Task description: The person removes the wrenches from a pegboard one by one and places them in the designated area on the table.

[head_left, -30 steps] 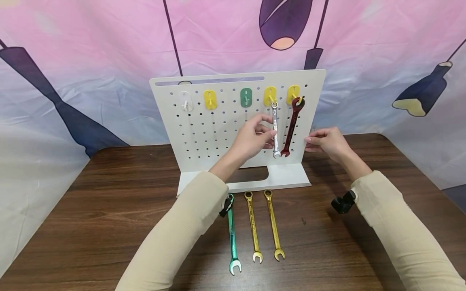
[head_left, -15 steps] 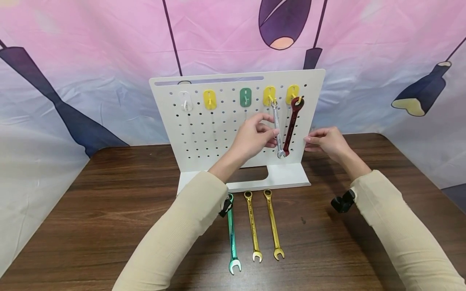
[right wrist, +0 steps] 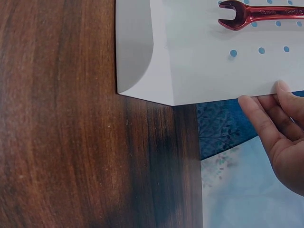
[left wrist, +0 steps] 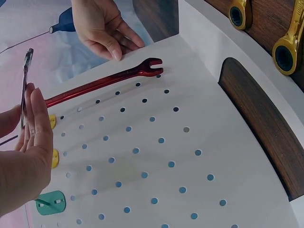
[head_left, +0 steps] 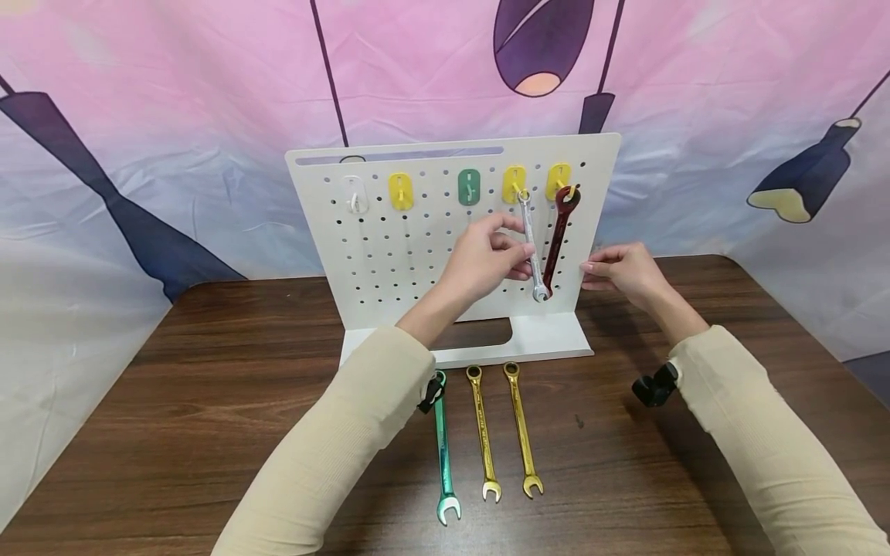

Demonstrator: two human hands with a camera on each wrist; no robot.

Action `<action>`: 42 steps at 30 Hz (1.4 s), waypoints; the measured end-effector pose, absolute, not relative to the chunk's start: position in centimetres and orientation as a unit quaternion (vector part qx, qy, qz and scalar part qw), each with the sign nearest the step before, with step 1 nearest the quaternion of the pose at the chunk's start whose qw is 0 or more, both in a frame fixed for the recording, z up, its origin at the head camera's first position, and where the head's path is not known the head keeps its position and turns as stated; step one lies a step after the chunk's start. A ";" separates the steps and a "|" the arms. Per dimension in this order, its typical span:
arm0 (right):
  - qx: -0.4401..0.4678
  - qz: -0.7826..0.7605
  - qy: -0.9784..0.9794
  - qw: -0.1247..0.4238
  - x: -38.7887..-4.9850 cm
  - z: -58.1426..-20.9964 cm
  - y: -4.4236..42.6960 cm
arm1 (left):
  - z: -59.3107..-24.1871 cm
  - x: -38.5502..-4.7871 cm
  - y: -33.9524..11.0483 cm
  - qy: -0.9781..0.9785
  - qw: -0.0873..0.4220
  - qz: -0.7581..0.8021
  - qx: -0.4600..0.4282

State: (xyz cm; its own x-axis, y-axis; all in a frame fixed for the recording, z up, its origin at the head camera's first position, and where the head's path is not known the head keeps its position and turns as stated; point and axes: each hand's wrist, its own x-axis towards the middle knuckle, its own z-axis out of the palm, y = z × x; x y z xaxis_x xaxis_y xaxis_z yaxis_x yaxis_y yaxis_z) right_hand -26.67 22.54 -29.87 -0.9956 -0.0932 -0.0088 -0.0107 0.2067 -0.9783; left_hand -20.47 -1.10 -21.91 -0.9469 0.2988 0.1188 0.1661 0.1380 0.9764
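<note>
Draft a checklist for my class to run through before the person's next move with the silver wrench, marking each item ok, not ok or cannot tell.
1. Silver wrench held: ok; the left hand pinches it.
2. Silver wrench seated fully on the second yellow hook from the right: cannot tell; its upper end is at the hook's tip.
3. Silver wrench upright: not ok; it slants, its lower end overlapping the red wrench in the head view.
4. Pegboard firmly steadied: cannot tell; the right hand is at its edge, but pressure does not show.
5. Red wrench hung: ok; it is on the rightmost yellow hook.
</note>
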 end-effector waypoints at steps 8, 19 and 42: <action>-0.029 -0.627 0.778 0.029 -26.7 -29.9 22.6 | -21.4 -20.2 -1.0 0.755 0.055 0.635 0.154; -0.029 -0.629 0.776 0.035 -26.7 -29.8 22.6 | -20.8 -20.2 -1.0 0.751 0.056 0.639 0.159; -0.030 -0.623 0.781 0.036 -26.5 -29.7 22.6 | -22.5 -19.1 -3.2 0.742 0.089 0.647 0.152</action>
State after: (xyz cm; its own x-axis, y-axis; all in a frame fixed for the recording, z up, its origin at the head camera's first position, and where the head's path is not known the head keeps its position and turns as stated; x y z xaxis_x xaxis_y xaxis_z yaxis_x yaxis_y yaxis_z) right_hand -26.46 22.59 -29.74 -0.9956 -0.0915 -0.0187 -0.0022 0.2228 -0.9749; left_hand -19.07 -3.22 -22.52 -0.9384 0.3394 0.0649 0.1101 0.1157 0.9872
